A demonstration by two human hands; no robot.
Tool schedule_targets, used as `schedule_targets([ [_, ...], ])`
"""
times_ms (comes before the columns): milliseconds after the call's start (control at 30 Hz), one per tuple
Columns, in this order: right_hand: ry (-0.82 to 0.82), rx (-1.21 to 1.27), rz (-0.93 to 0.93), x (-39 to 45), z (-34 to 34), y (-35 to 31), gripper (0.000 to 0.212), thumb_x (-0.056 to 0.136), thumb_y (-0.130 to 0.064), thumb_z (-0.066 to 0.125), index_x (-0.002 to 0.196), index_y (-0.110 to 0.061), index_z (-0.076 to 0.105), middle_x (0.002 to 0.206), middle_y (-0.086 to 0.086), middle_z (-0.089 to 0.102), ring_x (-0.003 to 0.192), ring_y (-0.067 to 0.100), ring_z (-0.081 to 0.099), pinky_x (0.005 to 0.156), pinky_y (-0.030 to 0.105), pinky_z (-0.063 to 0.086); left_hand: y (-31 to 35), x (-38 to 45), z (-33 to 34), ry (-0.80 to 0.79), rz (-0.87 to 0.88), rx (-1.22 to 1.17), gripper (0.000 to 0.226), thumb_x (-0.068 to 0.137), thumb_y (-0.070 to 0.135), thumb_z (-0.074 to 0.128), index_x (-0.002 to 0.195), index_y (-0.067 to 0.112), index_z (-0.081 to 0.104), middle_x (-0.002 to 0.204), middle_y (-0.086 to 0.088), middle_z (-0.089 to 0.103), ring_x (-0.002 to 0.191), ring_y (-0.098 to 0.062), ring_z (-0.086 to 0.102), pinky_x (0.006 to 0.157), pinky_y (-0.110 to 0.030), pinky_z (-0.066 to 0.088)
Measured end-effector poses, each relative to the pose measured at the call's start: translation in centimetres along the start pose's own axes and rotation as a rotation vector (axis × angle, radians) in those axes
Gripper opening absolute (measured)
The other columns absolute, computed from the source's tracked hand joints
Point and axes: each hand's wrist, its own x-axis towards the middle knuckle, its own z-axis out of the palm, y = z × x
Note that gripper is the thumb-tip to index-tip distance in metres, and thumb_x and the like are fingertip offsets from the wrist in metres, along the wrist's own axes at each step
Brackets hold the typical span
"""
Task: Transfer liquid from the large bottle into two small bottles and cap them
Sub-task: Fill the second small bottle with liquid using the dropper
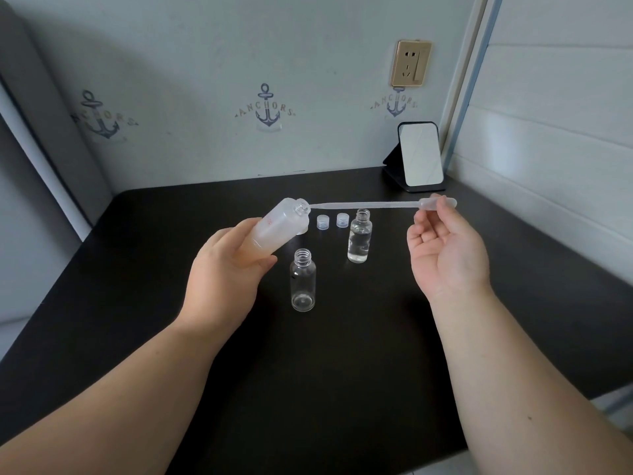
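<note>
**Pipette tip at the large bottle's mouth**

On the black desk, the left hand grips the tilted frosted large bottle. The right hand pinches the pipette bulb. One small bottle looks empty; the other small bottle holds liquid. Two caps lie behind.

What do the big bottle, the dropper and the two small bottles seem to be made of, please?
Big bottle: frosted, cloudy, probably plastic. Dropper: thin milky translucent plastic. Small bottles: clear and glossy with sharp highlights, plastic or glass.
</note>
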Motion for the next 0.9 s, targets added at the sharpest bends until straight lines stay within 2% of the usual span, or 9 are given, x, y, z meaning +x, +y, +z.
schedule_targets([
  [100,0.033,0.011,-0.014,0.1,0.0,0.0,0.027,0.095,-0.012,0.069,0.072,-0.017,0.081,0.082,0.001,0.073,0.066,0.01,0.063,0.064,0.02,0.049,-0.2,0.1,-0.1,0.025,0.011,0.066,0.047,0.086,0.023,0.075,0.129,0.039,0.061,0.105,0.018,0.056,0.096,0.0,0.048,0.078,-0.011,0.035],
  [233,0.028,-0.029,-0.024,0.3,-0.2,0.0,0.021,0.095,-0.012,0.069,0.077,-0.015,0.078,0.082,0.002,0.071,0.063,0.01,0.057,0.061,0.019,0.047,-0.1,-0.1,0.0,0.044,0.051,0.137,0.052,0.086,0.018,0.077,0.134,0.031,0.062,0.114,0.015,0.055,0.112,-0.017,0.051,0.094,-0.028,0.038],
  [333,-0.034,-0.079,-0.027,0.2,-0.3,0.1,0.021,0.095,-0.01,0.067,0.077,-0.016,0.077,0.083,0.001,0.071,0.064,0.008,0.055,0.063,0.018,0.045,-0.2,-0.1,0.2,0.055,0.084,0.17,0.056,0.083,0.015,0.08,0.135,0.028,0.062,0.114,0.017,0.052,0.116,-0.024,0.05,0.096,-0.031,0.035],
  [533,-0.157,-0.128,-0.007,-0.3,0.2,0.3,0.011,0.094,-0.004,0.068,0.089,-0.011,0.076,0.085,0.008,0.075,0.073,0.009,0.066,0.066,0.018,0.05,-0.5,0.0,0.6,0.055,0.095,0.156,0.057,0.081,0.014,0.081,0.133,0.028,0.064,0.119,0.009,0.061,0.116,-0.023,0.05,0.097,-0.03,0.035],
  [700,-0.237,-0.247,0.014,-0.9,0.7,0.7,0.018,0.09,0.001,0.07,0.087,-0.013,0.081,0.088,0.015,0.075,0.076,0.017,0.068,0.069,0.021,0.054,-0.3,0.0,0.7,0.05,0.115,0.166,0.055,0.082,0.013,0.08,0.132,0.028,0.065,0.115,0.014,0.058,0.115,-0.023,0.049,0.095,-0.028,0.033],
  [900,-0.336,-0.399,0.042,-1.4,1.1,1.2,0.015,0.087,-0.008,0.072,0.085,-0.019,0.082,0.09,0.009,0.078,0.071,0.016,0.068,0.069,0.023,0.054,-0.4,0.0,0.8,0.049,0.116,0.164,0.053,0.083,0.016,0.08,0.132,0.029,0.065,0.115,0.017,0.057,0.116,-0.021,0.047,0.096,-0.026,0.032],
])
